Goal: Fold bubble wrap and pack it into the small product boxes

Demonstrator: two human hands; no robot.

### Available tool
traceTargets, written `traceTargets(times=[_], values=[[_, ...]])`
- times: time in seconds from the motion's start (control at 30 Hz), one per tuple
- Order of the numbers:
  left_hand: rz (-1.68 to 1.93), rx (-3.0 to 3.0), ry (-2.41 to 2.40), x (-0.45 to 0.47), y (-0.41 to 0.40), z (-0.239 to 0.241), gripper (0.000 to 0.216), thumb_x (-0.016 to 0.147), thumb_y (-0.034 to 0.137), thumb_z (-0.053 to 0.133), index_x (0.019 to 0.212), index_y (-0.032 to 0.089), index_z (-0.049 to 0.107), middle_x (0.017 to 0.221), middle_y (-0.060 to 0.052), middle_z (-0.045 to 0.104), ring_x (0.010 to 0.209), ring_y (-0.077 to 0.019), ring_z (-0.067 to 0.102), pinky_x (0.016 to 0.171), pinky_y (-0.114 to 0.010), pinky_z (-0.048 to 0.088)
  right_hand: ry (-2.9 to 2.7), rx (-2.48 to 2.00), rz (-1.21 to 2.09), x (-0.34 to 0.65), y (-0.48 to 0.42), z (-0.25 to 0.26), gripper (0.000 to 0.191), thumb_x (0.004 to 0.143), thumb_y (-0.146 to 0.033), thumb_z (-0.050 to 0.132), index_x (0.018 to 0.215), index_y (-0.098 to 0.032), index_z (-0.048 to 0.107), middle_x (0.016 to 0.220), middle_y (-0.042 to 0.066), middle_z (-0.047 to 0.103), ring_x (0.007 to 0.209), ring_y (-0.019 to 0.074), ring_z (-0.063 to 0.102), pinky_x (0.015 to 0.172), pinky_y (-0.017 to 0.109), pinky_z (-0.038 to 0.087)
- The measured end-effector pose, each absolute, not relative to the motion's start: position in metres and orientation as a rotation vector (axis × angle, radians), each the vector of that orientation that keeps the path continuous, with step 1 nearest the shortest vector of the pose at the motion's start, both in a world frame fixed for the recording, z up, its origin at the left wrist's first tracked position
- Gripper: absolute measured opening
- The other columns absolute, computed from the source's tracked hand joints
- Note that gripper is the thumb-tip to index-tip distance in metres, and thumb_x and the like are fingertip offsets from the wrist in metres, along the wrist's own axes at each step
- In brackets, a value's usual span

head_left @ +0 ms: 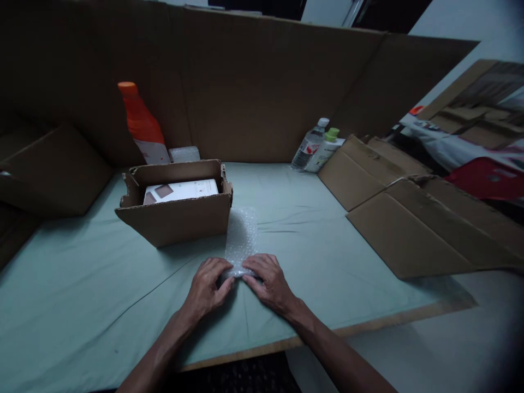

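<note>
A strip of clear bubble wrap [242,232] lies flat on the green cloth, running away from me. Its near end is folded or rolled into a small bundle, and whatever may be inside cannot be made out. My left hand [209,285] grips the left end of this bundle between thumb and fingers. On the other end, my right hand [268,281] pinches the wrap the same way. Just beyond my left hand stands an open cardboard box [184,221] with a white printed box [192,190] inside.
An orange-red bottle [143,123] and a bubble-wrapped block [184,154] stand behind the box. At the back right are a clear bottle [310,144] and a white green-capped bottle [326,150]. Cardboard boxes [426,224] line the right, another [57,169] the left. A cardboard wall [262,87] closes the back.
</note>
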State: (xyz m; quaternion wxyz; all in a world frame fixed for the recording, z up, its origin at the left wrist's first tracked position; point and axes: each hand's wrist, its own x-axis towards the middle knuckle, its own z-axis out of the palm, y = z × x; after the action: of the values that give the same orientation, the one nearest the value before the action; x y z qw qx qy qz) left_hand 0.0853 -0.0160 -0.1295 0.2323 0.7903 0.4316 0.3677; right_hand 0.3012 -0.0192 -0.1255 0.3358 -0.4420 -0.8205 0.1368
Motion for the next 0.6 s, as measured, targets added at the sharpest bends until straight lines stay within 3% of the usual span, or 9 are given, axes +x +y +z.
traceTargets(times=[0.6], values=[[1.03,2.134,1.245,0.084,-0.028,-0.131,0.017,0.09,0.019,0.056,0.104,0.015,0.067,0.091,-0.009,0.074,0.084,-0.0212,0.069,0.074,-0.033,0.056,-2.14,-1.16,0.479,0.299,-0.018,-0.121,0.013,0.096,-0.029,0.063,0.104,-0.02,0.069,0.096,0.005,0.076,0.092,0.0228,0.065,0.084,0.04,0.044]])
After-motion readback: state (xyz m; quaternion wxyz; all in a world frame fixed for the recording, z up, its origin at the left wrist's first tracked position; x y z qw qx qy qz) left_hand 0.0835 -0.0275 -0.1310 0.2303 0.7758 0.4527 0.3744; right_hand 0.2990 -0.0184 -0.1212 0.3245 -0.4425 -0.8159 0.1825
